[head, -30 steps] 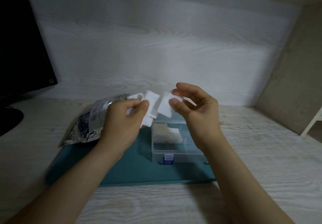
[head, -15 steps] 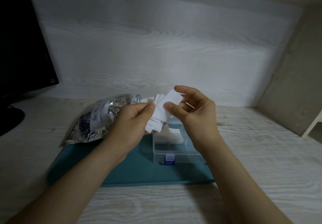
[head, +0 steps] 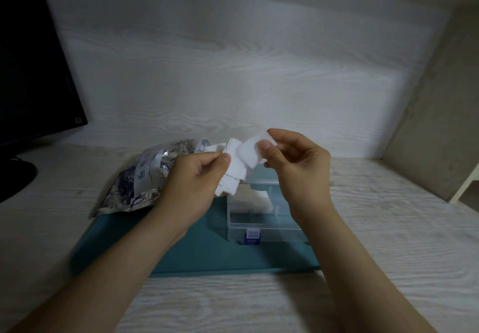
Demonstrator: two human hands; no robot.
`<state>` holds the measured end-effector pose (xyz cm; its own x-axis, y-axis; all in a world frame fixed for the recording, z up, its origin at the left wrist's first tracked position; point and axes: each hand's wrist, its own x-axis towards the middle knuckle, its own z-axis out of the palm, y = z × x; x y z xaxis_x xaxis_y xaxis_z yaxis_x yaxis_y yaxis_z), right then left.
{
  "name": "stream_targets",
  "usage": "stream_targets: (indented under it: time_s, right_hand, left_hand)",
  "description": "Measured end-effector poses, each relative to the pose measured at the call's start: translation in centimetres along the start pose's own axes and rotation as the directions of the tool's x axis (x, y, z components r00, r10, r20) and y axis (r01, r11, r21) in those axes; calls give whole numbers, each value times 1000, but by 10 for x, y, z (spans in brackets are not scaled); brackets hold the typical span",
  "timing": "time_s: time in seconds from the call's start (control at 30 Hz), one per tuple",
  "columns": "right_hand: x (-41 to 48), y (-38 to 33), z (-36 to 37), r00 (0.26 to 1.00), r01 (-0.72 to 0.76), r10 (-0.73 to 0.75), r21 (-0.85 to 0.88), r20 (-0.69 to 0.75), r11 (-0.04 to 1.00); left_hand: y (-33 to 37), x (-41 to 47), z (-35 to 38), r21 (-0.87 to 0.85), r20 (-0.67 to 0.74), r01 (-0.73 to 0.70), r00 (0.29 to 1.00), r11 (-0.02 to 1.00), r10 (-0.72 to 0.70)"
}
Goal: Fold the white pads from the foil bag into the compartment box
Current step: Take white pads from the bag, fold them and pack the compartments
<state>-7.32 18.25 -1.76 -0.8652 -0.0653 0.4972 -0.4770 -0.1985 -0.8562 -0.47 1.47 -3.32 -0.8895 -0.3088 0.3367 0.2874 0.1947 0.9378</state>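
Observation:
My left hand (head: pixel 193 181) pinches a small stack of white pads (head: pixel 233 170) above the left rim of the clear compartment box (head: pixel 261 225). Thumb and fingers of my right hand (head: pixel 295 166) pinch a single white pad (head: pixel 252 152), which overlaps the top of the stack. The box stands open on a teal mat (head: pixel 207 249), with white pads lying in its back compartments and a blue latch at its front. The printed foil bag (head: pixel 145 177) lies behind my left hand, partly hidden by it.
A black monitor (head: pixel 33 68) and its stand fill the far left. A pale wood-grain wall rises behind the desk and a beige wall closes the right side. A white shelf edge (head: pixel 466 185) shows at the far right.
My hands came together from apart. The single pad in my right hand now overlaps the stack in my left, and both hands have shifted slightly to the right over the box.

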Motion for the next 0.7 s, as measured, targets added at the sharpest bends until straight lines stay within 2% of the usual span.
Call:
stream_targets:
  time_s: [0.07, 0.17, 0.33, 0.47, 0.53, 0.6, 0.7]
  right_hand:
    - [1, -3, -2, 999, -17, 16, 33, 47, 999]
    - [0, -2, -1, 992, -19, 19, -6, 124, 1000]
    - [-1, 2, 2, 988, 22, -14, -51, 152, 998]
    - [-1, 6, 4, 983, 112, -85, -167, 163, 980]
    - [-3, 6, 4, 970, 205, -146, -328, 195, 922]
    - [-6, 7, 3, 931, 343, -224, -482, 288, 806]
    - [-9, 9, 5, 883, 448, -252, -550, 396, 705]
  left_hand:
    - [-1, 1, -1, 0, -3, 3, 1000, 1000, -3]
    - [0, 2, -1, -15, 11, 24, 1000, 1000, -24]
    - [6, 1, 3, -114, 78, 99, 993, 989, -91]
    - [2, -1, 1, -49, 110, 44, 993, 998, -38]
    - [-1, 0, 0, -14, 87, 21, 996, 1000, -19]
    - [-2, 2, -2, -10, 62, 14, 998, 1000, -14]
    - [-1, 3, -4, -7, 76, -6, 997, 1000, 7]
